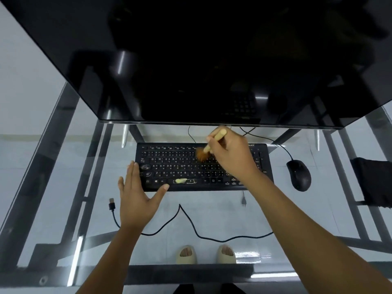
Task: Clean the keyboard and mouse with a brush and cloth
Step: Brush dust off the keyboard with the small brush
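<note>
Centrally on the glass surface (275, 209) lies the keyboard (180, 166), mouse (299, 175) at its three o'clock. Left grip (135, 196) rests spread on its eight o'clock corner; right grip (229, 153) pinches the brush (209, 145), bristles touching the upper keys.

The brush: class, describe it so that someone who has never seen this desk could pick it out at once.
Find the black keyboard on the glass desk, below the dark monitor. Over its upper middle rows, the right hand grips the brush. Its pale wooden handle and tuft of orange-brown bristles are the only warm-coloured things among the black keys.
</note>
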A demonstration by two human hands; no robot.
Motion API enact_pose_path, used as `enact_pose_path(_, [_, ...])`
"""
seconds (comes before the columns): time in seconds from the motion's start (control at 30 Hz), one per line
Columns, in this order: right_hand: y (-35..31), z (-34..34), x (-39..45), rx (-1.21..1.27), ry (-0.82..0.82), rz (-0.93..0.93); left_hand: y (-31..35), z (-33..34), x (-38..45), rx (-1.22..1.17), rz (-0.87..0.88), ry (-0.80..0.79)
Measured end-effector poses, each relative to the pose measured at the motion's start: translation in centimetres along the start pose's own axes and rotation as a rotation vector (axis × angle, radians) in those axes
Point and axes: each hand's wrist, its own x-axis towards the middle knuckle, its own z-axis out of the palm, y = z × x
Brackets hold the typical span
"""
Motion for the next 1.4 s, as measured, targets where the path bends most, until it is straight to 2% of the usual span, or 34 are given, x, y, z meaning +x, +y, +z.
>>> enact_pose_path(0.07, [-0.2,0.3,-0.1,-0.062,-0.153,0.045,-0.2,-0.1,-0.1,-0.001,-0.006,0.011])
enact_pose_path(0.1, [-0.3,0.5,-0.2,-0.131,-0.165,0.023,-0.2,-0.2,-0.1,-0.003,-0.009,0.016])
enact_pose_path(0.13, [-0.3,0.5,-0.3,-0.184,-0.105,-0.019,-0.2,-0.2,-0.1,-0.008,-0.010,0.018])
enact_pose_path(0.2, [-0.3,0.4,-0.4,-0.133,0.030,-0.035,0.0,-0.2,-0.2,-0.026,-0.009,0.020])
enact_pose_path(0.27, [-0.5,0.6,-0.2,-0.056,0.005,0.034,0.3,-0.3,-0.2,-0.041,-0.016,0.034])
enact_pose_path(0.33, [-1.2,1.3,-0.2,-0.090,-0.037,0.024,0.4,-0.4,-0.2,-0.045,-0.026,0.049])
enact_pose_path(0.43, [-2.6,2.6,0.0,-0.016,0.095,-0.064,0.1,-0.3,-0.2,-0.038,-0.017,0.044])
enact_pose_path(0.5, [-3.2,3.4,0.4,0.031,0.026,-0.025,0.0,-0.1,-0.2,-0.033,-0.004,0.045])
enact_pose_path(0.57, [-3.8,4.2,0.8,-0.062,-0.058,-0.065,-0.1,-0.2,-0.2,-0.037,-0.010,0.049])
enact_pose_path(0.63, [-3.9,4.6,1.1,-0.080,0.019,-0.115,-0.1,-0.3,-0.2,-0.050,-0.020,0.042])
enact_pose_path(0.7, [-4.2,4.8,1.2,0.030,0.020,-0.019,-0.1,-0.4,-0.3,-0.060,-0.017,0.046])
enact_pose_path(0.77, [-4.5,5.3,1.0,0.075,-0.128,0.099,-0.3,-0.3,-0.3,-0.065,-0.011,0.056])
enact_pose_path(0.8, [-4.8,5.6,0.8,0.024,-0.163,0.075,-0.3,-0.3,-0.3,-0.066,-0.014,0.058])
enact_pose_path(0.9, [-5.7,6.1,0.7,-0.013,-0.012,-0.055,-0.4,-0.3,-0.4,-0.064,-0.020,0.044])
enact_pose_path(0.97, [-6.3,6.6,0.5,0.038,-0.097,-0.014,-0.5,-0.4,-0.4,-0.068,-0.008,0.047])
enact_pose_path(1.03, [-6.7,7.3,0.1,-0.072,-0.246,-0.025,-0.6,-0.5,-0.4,-0.065,0.000,0.045])
enact_pose_path(1.1, [-6.4,7.7,-0.1,-0.179,-0.170,-0.077,-0.5,-0.5,-0.4,-0.064,0.004,0.035])
enact_pose_path(1.17, [-7.1,8.0,-0.3,-0.085,-0.079,-0.053,-0.3,-0.6,-0.4,-0.081,-0.004,0.039])
enact_pose_path(1.23, [-8.2,8.9,-0.6,0.003,-0.180,-0.021,-0.3,-0.8,-0.3,-0.087,0.005,0.056])
enact_pose_path(1.3, [-8.6,9.7,-0.7,-0.058,-0.300,-0.012,-0.6,-0.7,-0.3,-0.090,0.008,0.058])
enact_pose_path(1.33, [-8.3,9.7,-0.5,-0.124,-0.285,-0.024,-0.5,-0.7,-0.4,-0.099,-0.002,0.053])
enact_pose_path(1.4, [-7.3,9.1,0.4,-0.230,-0.138,-0.028,-0.4,-0.6,-0.3,-0.117,-0.016,0.050])
